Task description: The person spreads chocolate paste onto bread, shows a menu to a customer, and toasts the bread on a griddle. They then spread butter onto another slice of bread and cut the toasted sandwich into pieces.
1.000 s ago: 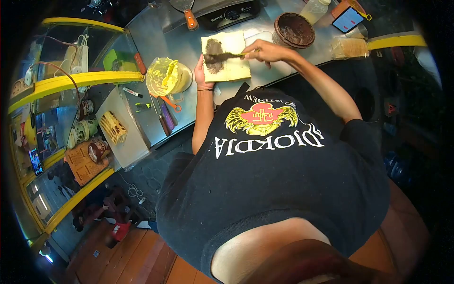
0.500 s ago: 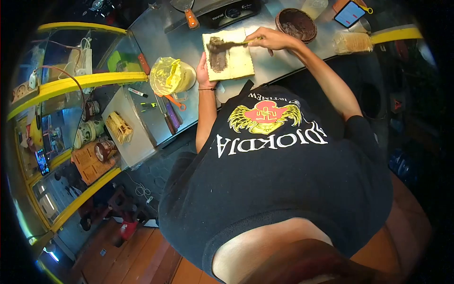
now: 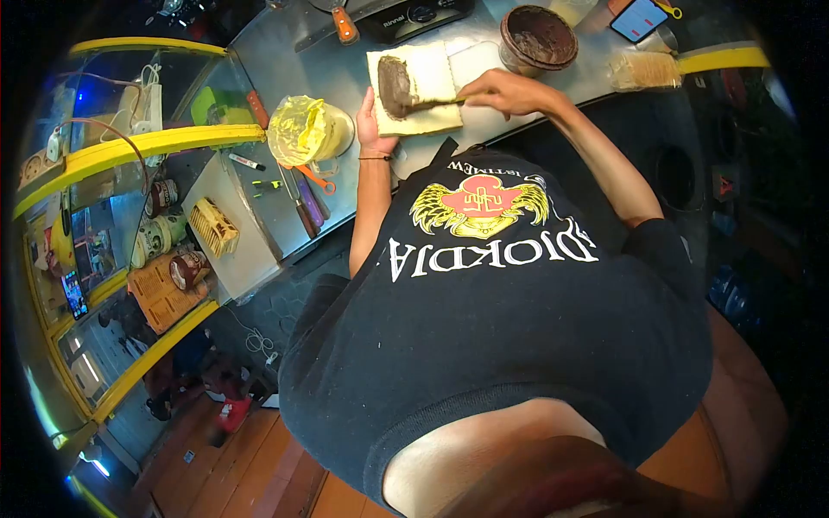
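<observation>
A pale slab of bread point(image 3: 438, 72), split into two panels, lies on the metal counter. Dark brown spread point(image 3: 395, 86) covers much of its left panel in a thick band. My left hand point(image 3: 375, 129) grips the bread's left edge near the lower corner, its fingers partly hidden beneath. Closed around the handle of a spreading knife point(image 3: 434, 104), my right hand point(image 3: 508, 91) is at the bread's right side. The knife's blade lies across the lower bread, its tip in the spread. Behind my right hand stands a brown tub point(image 3: 553, 66) with dark spread inside.
Left of the bread stands a tub of yellow spread point(image 3: 313, 129). Purple-handled knives point(image 3: 313, 200) lie near the counter edge. A stove point(image 3: 423, 19) and an orange-handled scraper point(image 3: 345, 26) are at the back. At right are packed bread point(image 3: 643, 71) and a phone point(image 3: 639, 21).
My right hand and the knife have moved down toward the bread's lower edge. The brown spread's band is longer and fuller. My left hand stays at the bread.
</observation>
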`<control>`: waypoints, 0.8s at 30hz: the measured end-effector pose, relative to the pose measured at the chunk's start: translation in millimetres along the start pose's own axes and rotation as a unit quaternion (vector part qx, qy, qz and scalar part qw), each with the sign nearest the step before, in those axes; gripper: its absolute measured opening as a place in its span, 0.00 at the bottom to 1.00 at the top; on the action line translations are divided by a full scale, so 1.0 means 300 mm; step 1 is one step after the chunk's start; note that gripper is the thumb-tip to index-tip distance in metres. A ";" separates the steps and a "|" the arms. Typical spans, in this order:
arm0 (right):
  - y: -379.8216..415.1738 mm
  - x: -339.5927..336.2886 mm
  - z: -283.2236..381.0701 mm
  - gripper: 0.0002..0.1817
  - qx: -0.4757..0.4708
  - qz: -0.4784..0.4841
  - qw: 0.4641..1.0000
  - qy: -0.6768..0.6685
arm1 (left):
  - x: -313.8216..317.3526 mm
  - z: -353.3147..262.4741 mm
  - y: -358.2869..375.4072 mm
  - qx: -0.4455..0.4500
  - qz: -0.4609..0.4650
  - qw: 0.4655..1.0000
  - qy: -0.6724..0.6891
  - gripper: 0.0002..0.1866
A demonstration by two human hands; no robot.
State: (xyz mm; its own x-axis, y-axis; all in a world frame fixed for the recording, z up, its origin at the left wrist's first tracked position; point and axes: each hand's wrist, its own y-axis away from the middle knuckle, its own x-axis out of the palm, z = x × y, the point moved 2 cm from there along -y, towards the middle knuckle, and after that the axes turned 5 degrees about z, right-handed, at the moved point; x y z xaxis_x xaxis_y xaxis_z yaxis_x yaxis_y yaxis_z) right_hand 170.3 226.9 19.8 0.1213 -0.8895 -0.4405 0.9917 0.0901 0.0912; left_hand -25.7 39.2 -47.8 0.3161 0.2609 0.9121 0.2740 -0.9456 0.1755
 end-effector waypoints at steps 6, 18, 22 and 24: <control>0.038 0.033 0.076 0.17 -0.004 -0.025 1.000 -0.001 | -0.014 -0.011 -0.001 0.000 -0.057 0.997 -0.050 0.25; 0.065 0.106 0.052 0.16 0.027 -0.107 0.993 -0.047 | -0.008 -0.010 0.011 -0.025 0.026 0.999 0.002 0.27; 0.043 0.111 0.075 0.17 0.012 -0.099 0.995 -0.027 | 0.016 -0.004 0.004 -0.011 -0.035 0.999 -0.039 0.27; 0.043 0.137 0.095 0.17 -0.030 -0.033 0.998 -0.045 | 0.022 -0.008 0.014 -0.011 -0.063 0.996 -0.068 0.26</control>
State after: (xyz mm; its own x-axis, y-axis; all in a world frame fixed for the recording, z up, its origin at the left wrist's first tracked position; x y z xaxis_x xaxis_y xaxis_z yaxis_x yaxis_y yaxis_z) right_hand 187.0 178.9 28.3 0.0539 -0.9308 -0.3616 0.9985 0.0538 0.0103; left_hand -24.6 36.6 -40.3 0.4004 0.3998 0.8245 0.2988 -0.9076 0.2950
